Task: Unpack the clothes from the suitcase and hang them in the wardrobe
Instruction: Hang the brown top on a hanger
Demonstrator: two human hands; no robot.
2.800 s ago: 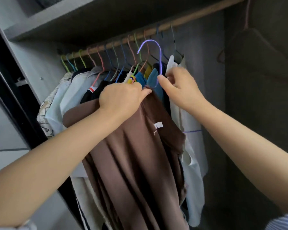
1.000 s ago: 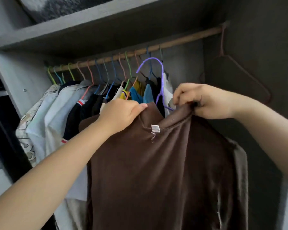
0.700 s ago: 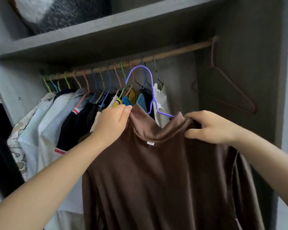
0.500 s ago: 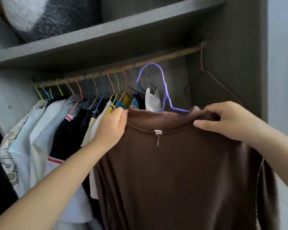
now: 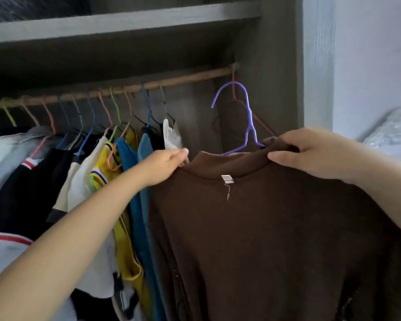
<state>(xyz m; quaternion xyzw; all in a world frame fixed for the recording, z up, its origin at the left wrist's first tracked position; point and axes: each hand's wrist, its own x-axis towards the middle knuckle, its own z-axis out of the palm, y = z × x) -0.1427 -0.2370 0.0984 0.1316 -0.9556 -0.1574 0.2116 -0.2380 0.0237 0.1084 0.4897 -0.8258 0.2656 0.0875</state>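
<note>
While one purple hanger (image 5: 248, 117) protrudes, left hand (image 5: 164, 165) and right hand (image 5: 310, 154) pinch one brown shirt (image 5: 264, 239).

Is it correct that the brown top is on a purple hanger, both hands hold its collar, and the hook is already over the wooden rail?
Not quite. In the head view the purple hanger hook is below the wooden rail, not over it. The left hand and right hand do hold the brown top at its collar.
</note>
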